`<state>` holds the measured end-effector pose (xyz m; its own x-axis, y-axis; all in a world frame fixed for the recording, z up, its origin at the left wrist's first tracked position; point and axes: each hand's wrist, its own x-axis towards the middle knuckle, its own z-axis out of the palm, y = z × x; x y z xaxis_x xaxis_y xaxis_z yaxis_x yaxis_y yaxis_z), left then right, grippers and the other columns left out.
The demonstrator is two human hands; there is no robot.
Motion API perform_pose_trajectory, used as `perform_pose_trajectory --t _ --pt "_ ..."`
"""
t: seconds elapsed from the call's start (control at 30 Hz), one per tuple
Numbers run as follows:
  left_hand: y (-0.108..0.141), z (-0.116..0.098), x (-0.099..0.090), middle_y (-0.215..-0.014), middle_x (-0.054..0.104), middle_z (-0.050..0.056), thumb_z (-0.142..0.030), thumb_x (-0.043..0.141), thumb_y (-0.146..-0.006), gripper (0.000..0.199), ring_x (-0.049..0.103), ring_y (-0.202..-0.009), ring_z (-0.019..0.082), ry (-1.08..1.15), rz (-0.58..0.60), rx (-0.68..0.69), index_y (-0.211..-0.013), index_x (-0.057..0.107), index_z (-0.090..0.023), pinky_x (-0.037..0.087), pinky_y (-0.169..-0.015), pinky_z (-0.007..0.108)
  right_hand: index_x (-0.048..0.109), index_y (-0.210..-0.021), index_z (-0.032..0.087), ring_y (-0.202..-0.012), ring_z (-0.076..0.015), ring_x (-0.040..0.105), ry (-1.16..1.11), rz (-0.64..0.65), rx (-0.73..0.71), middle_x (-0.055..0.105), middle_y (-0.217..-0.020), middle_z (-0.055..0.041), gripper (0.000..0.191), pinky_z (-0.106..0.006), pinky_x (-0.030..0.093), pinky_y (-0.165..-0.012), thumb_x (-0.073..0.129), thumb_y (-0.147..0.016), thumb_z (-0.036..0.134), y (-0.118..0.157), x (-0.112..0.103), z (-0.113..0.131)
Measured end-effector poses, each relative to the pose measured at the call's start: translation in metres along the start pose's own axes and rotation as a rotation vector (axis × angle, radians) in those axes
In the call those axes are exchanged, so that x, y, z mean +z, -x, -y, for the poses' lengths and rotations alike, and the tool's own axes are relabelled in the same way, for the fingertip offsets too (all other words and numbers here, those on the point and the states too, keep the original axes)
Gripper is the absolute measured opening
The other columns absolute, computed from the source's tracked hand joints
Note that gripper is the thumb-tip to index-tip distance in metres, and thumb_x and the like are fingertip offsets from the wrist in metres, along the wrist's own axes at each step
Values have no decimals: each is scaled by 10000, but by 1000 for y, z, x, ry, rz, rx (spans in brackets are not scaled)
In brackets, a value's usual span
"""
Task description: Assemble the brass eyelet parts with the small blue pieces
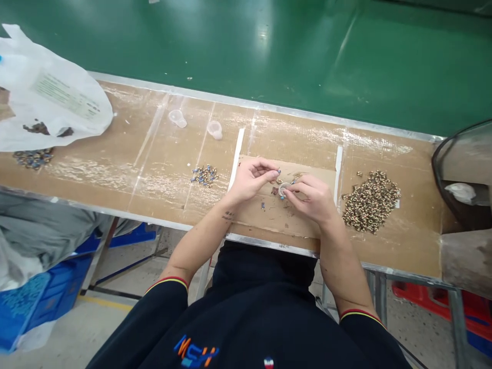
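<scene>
My left hand [251, 178] is closed in a pinch over the cardboard sheet [249, 215], with a tiny brass-and-blue part [279, 171] at its fingertips. Close to it, my right hand [310, 197] has thumb and fingers pressed together at a small clear plastic cup [282, 187]. Whether those fingers grip the rim or a piece inside cannot be made out. A bit of blue shows at the cup's near side. Several small pieces lie around the cup, and a single blue-and-metal part [263, 206] rests nearer my body.
To the right is a large heap of brass-coloured parts [371, 202]; a smaller pile of blue-and-brass parts [205, 175] lies left. Two clear plastic cups [177, 118] [214, 129] stand behind. White strips [237, 156] flank the cardboard. A white plastic bag [57, 97] sits far left.
</scene>
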<state>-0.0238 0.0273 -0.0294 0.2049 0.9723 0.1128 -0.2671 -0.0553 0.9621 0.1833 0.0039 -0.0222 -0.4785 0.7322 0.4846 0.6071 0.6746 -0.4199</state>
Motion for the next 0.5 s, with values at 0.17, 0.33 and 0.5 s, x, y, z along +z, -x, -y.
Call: perform_pose_trajectory --t 0.17,0.33,0.5 --pt "6 -1 0 -769 742 12 -516 922 -690 462 690 -656 104 176 -70 -106 -896 700 -167 587 -658 238 712 -765 237 -683 -171 658 -63 -103 40 705 -728 -28 202 -315 518 -624 666 -954 288 -2 -13 6" --pt "13 -5 8 -779 746 18 -476 914 -726 433 702 -665 119 193 14 -180 -936 693 -168 602 -654 256 660 -738 255 -582 -162 553 -61 -480 211 623 -653 -7 288 -334 462 -533 642 -965 431 -1 -30 13" --pt "17 -2 15 -774 753 43 -462 899 -753 393 710 -670 138 172 106 -206 -894 706 -150 607 -648 276 600 -709 252 -605 -171 512 -96 -598 249 527 -641 -7 419 -350 452 -547 575 -982 569 -1 -31 20"
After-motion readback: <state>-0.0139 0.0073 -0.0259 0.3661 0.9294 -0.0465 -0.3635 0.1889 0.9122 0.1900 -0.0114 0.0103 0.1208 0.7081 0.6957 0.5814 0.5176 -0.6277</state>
